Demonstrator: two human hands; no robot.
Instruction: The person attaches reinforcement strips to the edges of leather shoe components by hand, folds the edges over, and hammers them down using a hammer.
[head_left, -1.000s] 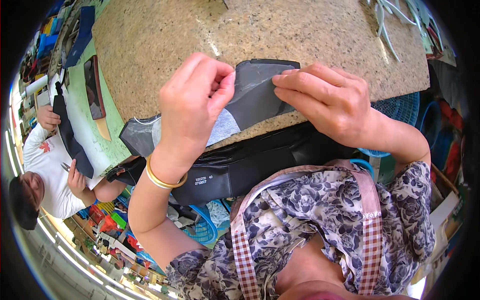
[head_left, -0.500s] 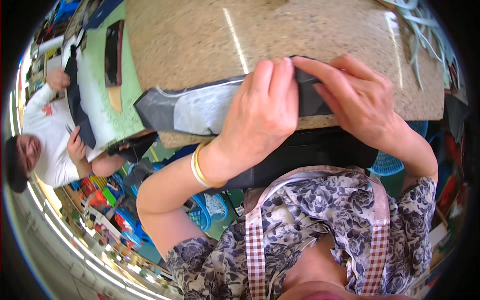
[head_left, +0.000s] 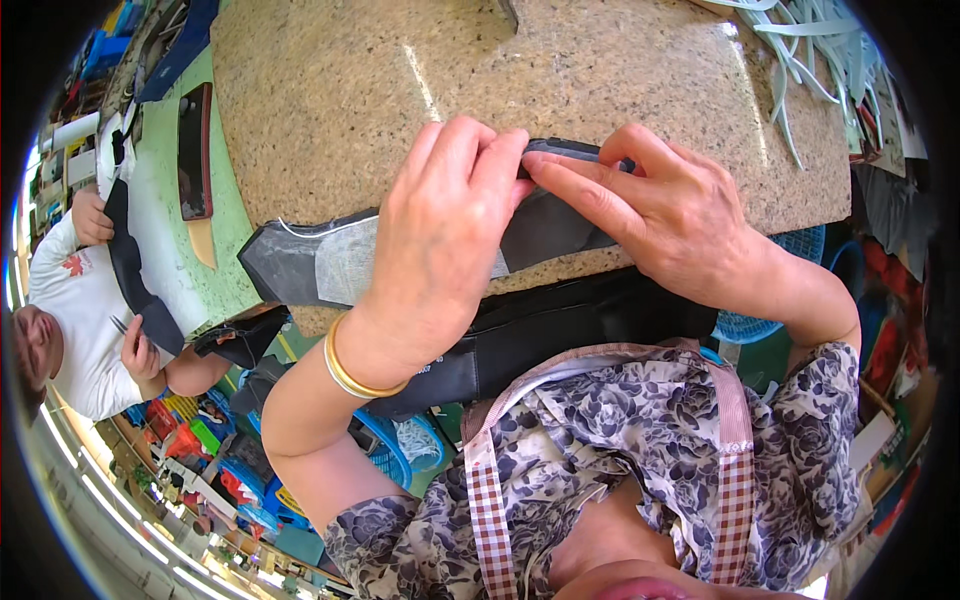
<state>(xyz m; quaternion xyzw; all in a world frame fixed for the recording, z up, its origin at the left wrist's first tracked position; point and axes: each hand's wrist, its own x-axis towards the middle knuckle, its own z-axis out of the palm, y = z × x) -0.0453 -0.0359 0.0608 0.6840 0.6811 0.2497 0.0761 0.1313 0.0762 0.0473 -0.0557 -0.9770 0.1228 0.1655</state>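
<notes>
On the near edge of the speckled stone counter [head_left: 600, 70], a dark grey cut piece of leather-like sheet [head_left: 290, 265] lay flat, its pale lining patch [head_left: 345, 260] facing up. Left hand [head_left: 440, 230] was closed, fingertips pinching the piece's upper edge; right hand [head_left: 670, 215] met it there, thumb and forefinger pressing the same edge, apparently folding it over. Material appeared thin, light and pliable, yet firm enough to hold its outline; the surface looked matt rather than slippery. Judged best held by the margin with fingertips, with the remainder supported on the counter. Pale cut strips [head_left: 800, 60] lay at the far right corner. Another person [head_left: 75, 330] was working at the adjoining green bench [head_left: 170, 250].
</notes>
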